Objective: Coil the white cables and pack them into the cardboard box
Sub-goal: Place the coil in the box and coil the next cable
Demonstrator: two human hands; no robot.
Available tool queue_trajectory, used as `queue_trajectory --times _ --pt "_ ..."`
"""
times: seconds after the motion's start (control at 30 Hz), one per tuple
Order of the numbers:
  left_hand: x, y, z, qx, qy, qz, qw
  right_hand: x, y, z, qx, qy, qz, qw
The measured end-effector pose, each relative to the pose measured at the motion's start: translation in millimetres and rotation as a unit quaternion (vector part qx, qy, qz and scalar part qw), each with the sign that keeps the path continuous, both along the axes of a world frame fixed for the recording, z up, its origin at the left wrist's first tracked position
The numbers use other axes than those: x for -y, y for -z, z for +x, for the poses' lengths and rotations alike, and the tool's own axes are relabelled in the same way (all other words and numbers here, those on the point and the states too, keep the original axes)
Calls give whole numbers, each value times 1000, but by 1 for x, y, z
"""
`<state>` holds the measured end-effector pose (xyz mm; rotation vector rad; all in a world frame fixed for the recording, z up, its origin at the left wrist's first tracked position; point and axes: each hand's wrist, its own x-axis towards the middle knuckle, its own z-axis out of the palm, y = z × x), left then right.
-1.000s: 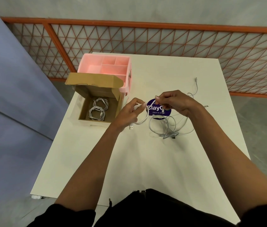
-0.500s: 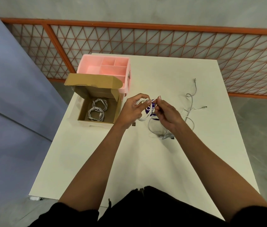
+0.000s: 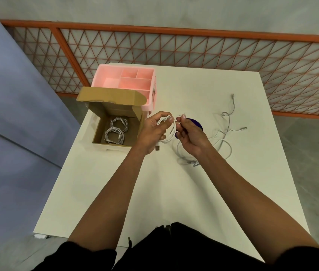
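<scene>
Left hand [image 3: 154,132] grips the coil [image 3: 168,138] mid-table, right hand [image 3: 191,137] pinches its tail at the coil's 1 o'clock, and that end wants tucking snugly through so the loops hold before going into the box [image 3: 113,145] at 9 o'clock.

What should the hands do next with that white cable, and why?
Probably tuck the loose end round the coil. The left hand grips the looped white cable, the right hand pinches a strand, and a plug dangles; the open cardboard box stands beside.
</scene>
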<state>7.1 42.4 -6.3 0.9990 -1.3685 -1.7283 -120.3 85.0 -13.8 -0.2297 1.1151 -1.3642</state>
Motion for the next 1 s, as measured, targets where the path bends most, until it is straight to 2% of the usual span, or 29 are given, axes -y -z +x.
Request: queue_trajectory --times 0.07,0.23,0.5,0.63,0.77,0.9,1.0 --pt "2 2 -2 -7 -14 4 1000 -2 -5 3 1 -14 13 1000" --pt "6 6 -4 1 -34 -8 999 -6 -8 8 -65 -79 75 992" --pt "5 10 -2 33 -18 -44 998 -7 -14 7 -177 -114 42 977" --pt "8 10 0 52 -35 -51 997 -5 -20 4 -177 -148 46 972" --pt "11 10 3 55 -34 -47 997 -6 -22 -4 -141 -212 6 967" --pt "11 12 3 69 -35 -51 996 -5 -26 -12 -178 -201 -1 963" --pt "7 13 2 58 -34 -31 997 -3 -36 -13 -250 -175 28 952"
